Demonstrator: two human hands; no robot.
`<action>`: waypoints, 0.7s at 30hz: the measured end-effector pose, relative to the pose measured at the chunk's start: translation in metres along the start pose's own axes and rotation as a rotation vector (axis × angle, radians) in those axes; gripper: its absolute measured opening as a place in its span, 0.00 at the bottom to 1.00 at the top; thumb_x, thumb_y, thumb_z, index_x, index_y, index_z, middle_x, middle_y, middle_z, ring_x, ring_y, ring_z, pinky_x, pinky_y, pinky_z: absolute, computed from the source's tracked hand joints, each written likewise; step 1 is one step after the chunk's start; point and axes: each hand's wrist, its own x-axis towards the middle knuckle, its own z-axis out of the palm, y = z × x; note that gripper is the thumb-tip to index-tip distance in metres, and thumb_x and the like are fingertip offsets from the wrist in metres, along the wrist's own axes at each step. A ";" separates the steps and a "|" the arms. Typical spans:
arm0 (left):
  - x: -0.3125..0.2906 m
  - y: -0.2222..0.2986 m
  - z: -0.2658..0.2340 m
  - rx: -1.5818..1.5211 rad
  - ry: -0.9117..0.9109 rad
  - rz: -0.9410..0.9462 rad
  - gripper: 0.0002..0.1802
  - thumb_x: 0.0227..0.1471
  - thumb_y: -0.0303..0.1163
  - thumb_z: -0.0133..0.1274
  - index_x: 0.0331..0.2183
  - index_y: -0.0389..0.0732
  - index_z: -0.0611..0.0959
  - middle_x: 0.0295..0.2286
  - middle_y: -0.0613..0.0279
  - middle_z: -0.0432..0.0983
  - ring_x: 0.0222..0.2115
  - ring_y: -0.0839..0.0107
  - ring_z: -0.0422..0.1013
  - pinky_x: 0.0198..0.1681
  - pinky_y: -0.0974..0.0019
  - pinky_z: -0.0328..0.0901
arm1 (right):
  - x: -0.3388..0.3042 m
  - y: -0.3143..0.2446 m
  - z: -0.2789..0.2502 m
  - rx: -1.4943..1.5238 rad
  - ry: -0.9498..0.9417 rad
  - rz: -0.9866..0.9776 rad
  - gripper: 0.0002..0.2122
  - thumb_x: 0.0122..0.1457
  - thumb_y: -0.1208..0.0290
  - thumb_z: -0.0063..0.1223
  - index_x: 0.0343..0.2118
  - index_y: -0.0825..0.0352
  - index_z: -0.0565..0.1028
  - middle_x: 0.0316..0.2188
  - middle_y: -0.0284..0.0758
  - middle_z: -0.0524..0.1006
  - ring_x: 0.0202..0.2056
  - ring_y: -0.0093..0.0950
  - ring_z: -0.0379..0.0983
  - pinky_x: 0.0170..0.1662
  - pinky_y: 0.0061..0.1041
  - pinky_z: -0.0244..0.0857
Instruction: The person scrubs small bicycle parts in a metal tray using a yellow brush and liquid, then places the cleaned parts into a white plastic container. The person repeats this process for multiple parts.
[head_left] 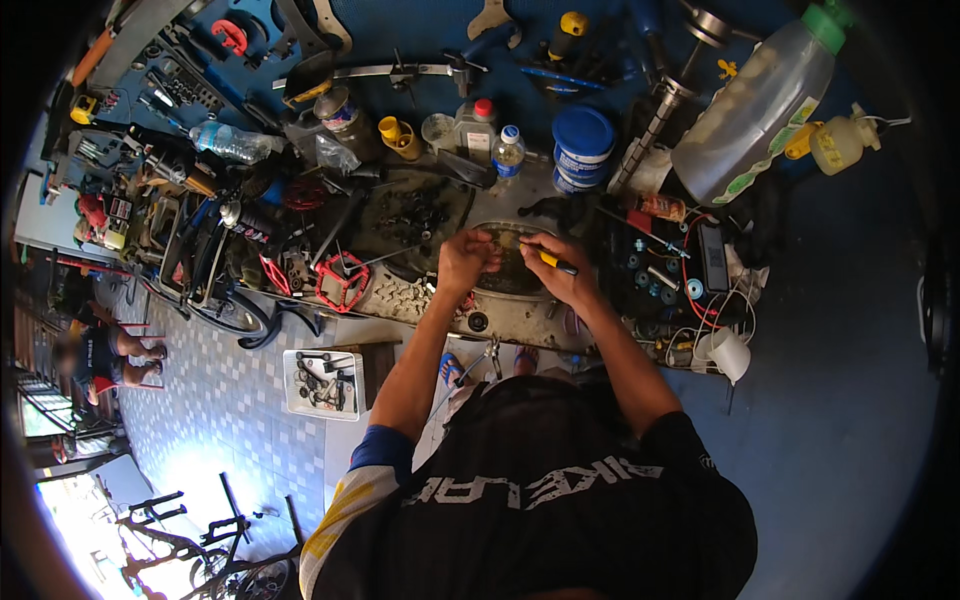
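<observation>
Over a round dark pan on the workbench, my two hands are close together. My right hand is closed around a slim tool with a yellow and black handle; its working tip cannot be made out. My left hand has its fingers curled and pinched, and what they hold, if anything, is too small to see. Left of the pan lies a dark tray with small black parts in it. A red bicycle pedal rests at the bench's front edge.
Behind my hands stand a capped clear bottle, a grey bottle with a red cap and a blue tub. Loose hardware and cables lie right, near a white cup. A white bin of parts sits below. Another person sits far left.
</observation>
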 end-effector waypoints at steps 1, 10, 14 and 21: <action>0.001 -0.001 0.000 -0.032 -0.006 -0.025 0.12 0.58 0.17 0.51 0.45 0.24 0.76 0.32 0.50 0.80 0.29 0.64 0.80 0.34 0.64 0.79 | 0.002 0.003 -0.002 -0.005 0.033 -0.023 0.12 0.63 0.65 0.58 0.44 0.67 0.79 0.29 0.36 0.81 0.31 0.18 0.76 0.35 0.22 0.68; -0.006 0.007 -0.009 -0.131 -0.057 -0.141 0.12 0.58 0.17 0.51 0.44 0.25 0.79 0.35 0.52 0.79 0.34 0.63 0.80 0.39 0.64 0.79 | 0.004 0.021 -0.015 -0.104 -0.027 -0.164 0.09 0.61 0.68 0.60 0.39 0.69 0.79 0.28 0.42 0.81 0.29 0.32 0.80 0.34 0.26 0.70; -0.004 0.003 -0.009 -0.193 -0.026 -0.104 0.14 0.58 0.16 0.52 0.46 0.26 0.79 0.37 0.53 0.79 0.38 0.64 0.79 0.43 0.65 0.78 | -0.006 0.035 -0.024 -0.437 -0.093 -0.103 0.09 0.60 0.67 0.60 0.37 0.67 0.79 0.26 0.42 0.80 0.28 0.38 0.79 0.33 0.29 0.69; 0.001 0.004 0.001 0.102 0.029 0.078 0.19 0.55 0.16 0.54 0.49 0.28 0.78 0.36 0.54 0.81 0.36 0.70 0.78 0.42 0.68 0.76 | 0.005 -0.024 0.015 0.063 0.025 -0.108 0.09 0.60 0.66 0.61 0.39 0.66 0.78 0.30 0.41 0.81 0.32 0.33 0.81 0.36 0.27 0.70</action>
